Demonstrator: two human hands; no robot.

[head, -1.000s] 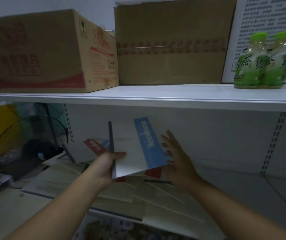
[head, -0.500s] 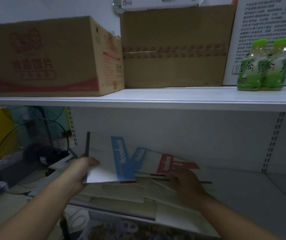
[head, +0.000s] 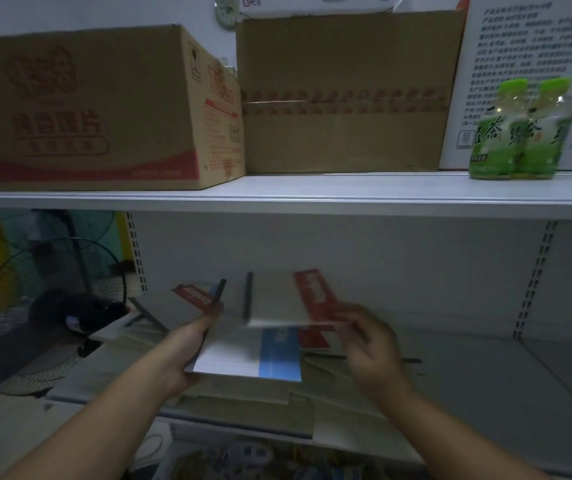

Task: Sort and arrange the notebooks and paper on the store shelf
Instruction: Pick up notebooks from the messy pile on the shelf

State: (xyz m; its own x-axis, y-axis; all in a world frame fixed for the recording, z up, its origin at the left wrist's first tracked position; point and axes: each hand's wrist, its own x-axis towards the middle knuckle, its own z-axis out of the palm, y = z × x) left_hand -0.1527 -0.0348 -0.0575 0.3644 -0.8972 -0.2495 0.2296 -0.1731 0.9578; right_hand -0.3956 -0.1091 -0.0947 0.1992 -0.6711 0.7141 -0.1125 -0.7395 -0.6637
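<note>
My left hand [head: 187, 344] grips the left edge of a white notebook with a blue band [head: 246, 355], held low over the lower shelf [head: 485, 375]. My right hand [head: 367, 341] pinches the right edge of a white notebook with a red band [head: 288, 299], lifted above the blue one and blurred. Another red-banded notebook [head: 192, 294] leans at the back left. Loose sheets of pale paper [head: 340, 410] lie spread flat on the shelf under both hands.
The upper shelf [head: 312, 192] carries a printed cardboard box [head: 87, 109], a plain taped box [head: 343, 95] and two green tea bottles [head: 520, 133] before a white printed carton. A fan [head: 45, 306] stands left of the shelving. Bare shelf lies at the right.
My right hand has picked the red-banded notebook up off the shelf and raised it. My left hand has shifted the blue-banded notebook right and lower, toward me.
</note>
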